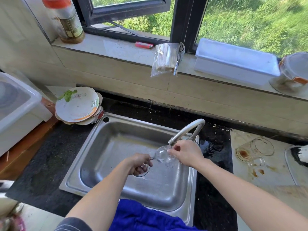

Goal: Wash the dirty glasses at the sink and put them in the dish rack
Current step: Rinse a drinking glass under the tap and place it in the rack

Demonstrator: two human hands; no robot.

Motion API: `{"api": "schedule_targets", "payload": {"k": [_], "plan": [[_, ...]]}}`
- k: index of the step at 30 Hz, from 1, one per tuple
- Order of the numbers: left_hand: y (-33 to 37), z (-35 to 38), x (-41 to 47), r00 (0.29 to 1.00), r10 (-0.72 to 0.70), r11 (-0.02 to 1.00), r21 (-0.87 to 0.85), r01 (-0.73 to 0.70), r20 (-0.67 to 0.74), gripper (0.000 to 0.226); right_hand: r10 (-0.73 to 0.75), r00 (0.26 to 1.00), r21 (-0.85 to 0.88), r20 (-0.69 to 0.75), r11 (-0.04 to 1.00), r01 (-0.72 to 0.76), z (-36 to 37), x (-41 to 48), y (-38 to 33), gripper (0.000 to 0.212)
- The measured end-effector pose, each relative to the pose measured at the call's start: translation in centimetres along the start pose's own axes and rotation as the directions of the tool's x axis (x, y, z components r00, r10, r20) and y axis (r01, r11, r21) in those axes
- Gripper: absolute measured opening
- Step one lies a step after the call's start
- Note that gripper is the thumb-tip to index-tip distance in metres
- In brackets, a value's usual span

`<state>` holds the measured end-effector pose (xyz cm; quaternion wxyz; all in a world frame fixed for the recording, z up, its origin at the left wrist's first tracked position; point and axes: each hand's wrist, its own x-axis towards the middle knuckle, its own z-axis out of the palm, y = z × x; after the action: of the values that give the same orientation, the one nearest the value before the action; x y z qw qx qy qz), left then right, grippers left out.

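Stemmed glass [162,155] held over the sink [106,130], under the faucet [187,130].
Left hand [139,164] grips its stem, right hand [186,155] curls round the rim, forearms converging. Its long axis lies nearly level, mouth pointing right.

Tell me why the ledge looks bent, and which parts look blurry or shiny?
Head view: the wide lens bows the window ledge and sink rim; head view: strong daylight puts a pale sheen on the steel; head view: the bottle and bottom-left corner are smeared, the glass under the faucet faint but sharp.
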<state>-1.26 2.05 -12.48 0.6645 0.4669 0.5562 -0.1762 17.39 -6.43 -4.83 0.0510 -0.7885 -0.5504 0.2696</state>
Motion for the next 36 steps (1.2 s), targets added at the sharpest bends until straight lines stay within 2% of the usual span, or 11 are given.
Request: {"api": "schedule_targets", "payload": {"k": [3,8,10,13,16,22,24,26,28,31,36], "plan": [[0.5,0.9,-0.1,0.997,-0.057,0.997,0.051,0.055,0.051,0.032,-0.022,0.992,-0.134,0.127,0.99,0.039,0.5,0.4,-1.4,0.026],[0.3,0.2,-0.6,0.989,-0.11,0.993,0.055,0.105,0.102,0.03,-0.015,1.0,0.049,0.005,0.999,0.015,-0.5,1.2,-1.1,0.019],[0.7,0.4,-0.8,0.987,-0.124,0.991,0.073,0.116,0.106,0.031,-0.008,0.998,0.059,0.063,0.998,0.005,-0.1,1.3,-1.4,0.002],[0.8,0.5,-0.3,0.993,-0.082,0.997,0.021,0.081,0.081,0.027,0.024,0.985,0.235,0.17,0.97,-0.064,0.4,1.8,-1.0,0.011],[0.0,0.2,0.8,0.993,0.054,0.972,-0.223,-0.076,-0.103,0.016,0.145,0.98,0.482,0.137,0.854,-0.194,0.1,1.4,-0.1,0.015],[-0.4,0.4,1.7,0.891,0.168,0.872,-0.358,-0.335,-0.423,0.015,0.215,0.969,0.314,-0.125,0.934,-0.167,0.3,-0.9,-0.1,0.021],[0.0,1.1,1.7,0.858,0.211,0.873,-0.305,-0.381,-0.468,0.021,0.203,0.978,0.536,0.04,0.822,-0.192,0.7,-0.8,-1.0,0.018],[0.3,2.1,1.8,0.831,0.268,0.876,-0.236,-0.421,-0.487,0.026,0.179,0.957,0.74,0.229,0.607,-0.291,1.6,-0.8,-2.0,0.013],[0.3,2.4,1.7,0.82,0.279,0.873,-0.224,-0.434,-0.5,0.03,0.159,0.95,0.798,0.27,0.515,-0.313,2.2,-0.8,-1.9,0.011],[0.0,1.5,1.1,0.839,0.228,0.897,-0.229,-0.379,-0.493,0.026,0.15,0.967,0.736,0.206,0.628,-0.254,3.5,-1.0,-0.4,0.011],[1.3,2.4,-0.3,0.904,0.107,0.955,-0.211,-0.21,-0.414,0.018,0.292,0.943,0.563,-0.162,0.812,-0.155,4.3,-0.3,-1.9,0.034]]}}
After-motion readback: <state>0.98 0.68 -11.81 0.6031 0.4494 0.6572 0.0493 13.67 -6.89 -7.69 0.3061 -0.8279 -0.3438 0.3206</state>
